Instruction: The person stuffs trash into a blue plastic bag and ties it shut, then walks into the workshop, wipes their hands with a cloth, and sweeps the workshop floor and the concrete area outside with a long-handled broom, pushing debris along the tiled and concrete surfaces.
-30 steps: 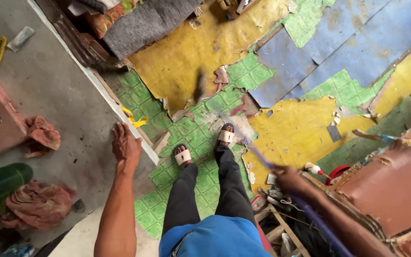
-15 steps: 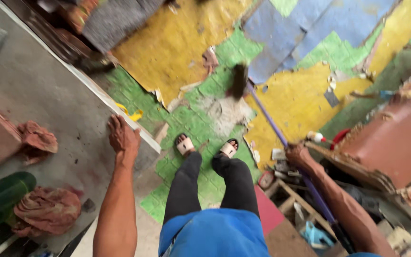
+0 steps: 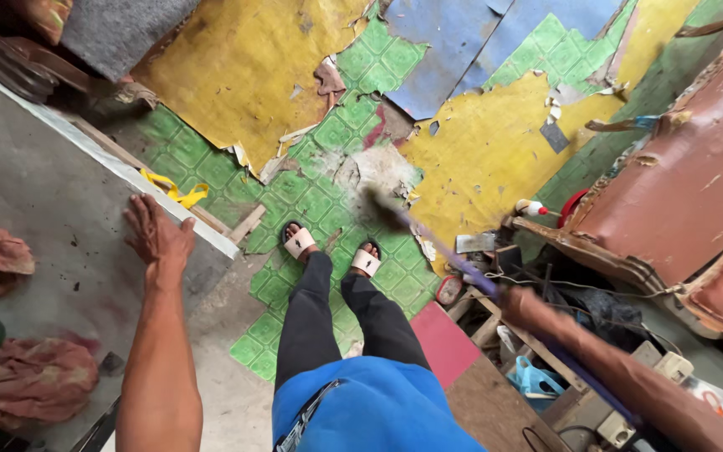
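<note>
Head camera looks straight down past a blue shirt and black trousers to two white sandals [image 3: 333,251] planted on the floor. The left hand [image 3: 157,237] lies flat, fingers spread and open, on the grey concrete ledge [image 3: 52,209], seemingly propping the body's weight. The right hand [image 3: 522,303] is wrapped shut round the purple handle of a broom [image 3: 445,251], whose dark, blurred bristle head sits on a dusty patch just ahead of the feet. Underfoot, green patterned vinyl [image 3: 311,201] shows where brittle yellow sheet [image 3: 495,151] has torn and curled. Crumpled reddish rags [image 3: 31,377] rest on the ledge; a worn brown panel [image 3: 679,184] leans at right.
</note>
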{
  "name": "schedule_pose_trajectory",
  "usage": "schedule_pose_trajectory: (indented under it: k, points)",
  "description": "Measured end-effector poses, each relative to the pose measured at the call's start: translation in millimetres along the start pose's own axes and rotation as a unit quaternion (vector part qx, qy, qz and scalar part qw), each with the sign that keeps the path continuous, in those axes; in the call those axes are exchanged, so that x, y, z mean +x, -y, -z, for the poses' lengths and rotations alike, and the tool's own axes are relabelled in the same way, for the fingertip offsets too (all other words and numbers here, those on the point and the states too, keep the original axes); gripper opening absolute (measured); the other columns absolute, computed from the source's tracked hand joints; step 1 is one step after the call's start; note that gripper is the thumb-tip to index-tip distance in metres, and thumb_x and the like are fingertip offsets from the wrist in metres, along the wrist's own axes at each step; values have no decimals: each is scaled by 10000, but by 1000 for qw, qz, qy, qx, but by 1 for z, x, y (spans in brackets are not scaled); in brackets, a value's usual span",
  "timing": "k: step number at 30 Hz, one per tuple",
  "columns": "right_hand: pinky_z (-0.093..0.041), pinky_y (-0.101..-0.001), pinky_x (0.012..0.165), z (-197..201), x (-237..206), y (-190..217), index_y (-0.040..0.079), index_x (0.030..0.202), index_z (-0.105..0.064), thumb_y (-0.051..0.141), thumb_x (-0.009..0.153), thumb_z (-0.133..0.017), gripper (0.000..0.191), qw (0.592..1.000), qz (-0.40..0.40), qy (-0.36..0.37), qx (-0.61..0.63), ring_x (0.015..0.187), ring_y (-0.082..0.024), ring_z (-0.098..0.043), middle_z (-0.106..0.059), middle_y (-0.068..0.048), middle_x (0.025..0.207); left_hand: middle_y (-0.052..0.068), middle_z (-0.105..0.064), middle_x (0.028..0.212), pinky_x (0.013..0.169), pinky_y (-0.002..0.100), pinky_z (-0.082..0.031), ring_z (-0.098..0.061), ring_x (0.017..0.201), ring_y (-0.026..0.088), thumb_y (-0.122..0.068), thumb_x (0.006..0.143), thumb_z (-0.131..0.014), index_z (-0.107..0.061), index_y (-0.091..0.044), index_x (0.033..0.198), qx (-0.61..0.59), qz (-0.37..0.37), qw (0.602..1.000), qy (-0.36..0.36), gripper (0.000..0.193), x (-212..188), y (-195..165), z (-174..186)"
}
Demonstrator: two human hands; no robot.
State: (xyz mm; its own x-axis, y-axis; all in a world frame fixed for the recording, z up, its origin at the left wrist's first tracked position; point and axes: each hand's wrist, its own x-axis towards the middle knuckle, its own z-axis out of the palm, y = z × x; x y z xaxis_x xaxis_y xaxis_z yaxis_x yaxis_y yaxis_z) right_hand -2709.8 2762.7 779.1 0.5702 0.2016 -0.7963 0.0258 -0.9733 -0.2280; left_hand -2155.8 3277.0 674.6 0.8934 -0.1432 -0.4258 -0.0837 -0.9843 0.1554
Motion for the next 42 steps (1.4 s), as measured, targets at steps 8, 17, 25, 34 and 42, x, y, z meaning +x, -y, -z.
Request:
schedule_pose_trajectory:
  k: [8,17,25,34,42]
  points:
    - [-411,-356,428,8,-35,-85,16,771,-621,73,904,-556,158,961,-81,-134,-228,498,-199,-547,-574,-109,608,236,-139,1742,1232,701,-116,-22,1595,458,-442,873,-769,-269,-73,1675,28,-90,993,-77,1015,-85,-59,-5]
    - [-452,-422,419,-80,-148,5,-8,918,-669,103,881,-558,162,985,-164,-40,20,495,-281,-595,-574,-91,548,218,-124,1747,1240,686,-74,-27,1608,430,-481,884,-729,-301,-84,1657,44,-214,975,-48,969,-142,-149,-50]
    - [-583,-580,751,-74,-66,-81,-9,996,-646,155,919,-512,225,839,-396,-70,367,894,-514,-705,-696,-347,943,182,-145,1727,1237,670,-92,-36,1598,408,-446,889,-672,-338,-104,1603,89,-283,955,5,859,-195,-186,-78]
    - [-481,-508,599,-78,-150,-81,-6,939,-641,155,905,-554,186,904,-331,-149,226,749,-427,-600,-610,-235,800,152,-190,1694,1213,687,-103,-59,1584,400,-460,895,-629,-383,-130,1567,66,-325,942,54,788,-227,-216,-112]
    - [-457,-404,457,-159,-137,-106,-75,898,-630,147,930,-523,249,965,-193,-172,-53,623,-256,-584,-582,-134,772,167,-192,1703,1198,702,-96,-54,1590,397,-474,918,-603,-382,-112,1572,87,-346,934,26,779,-222,-249,-129]
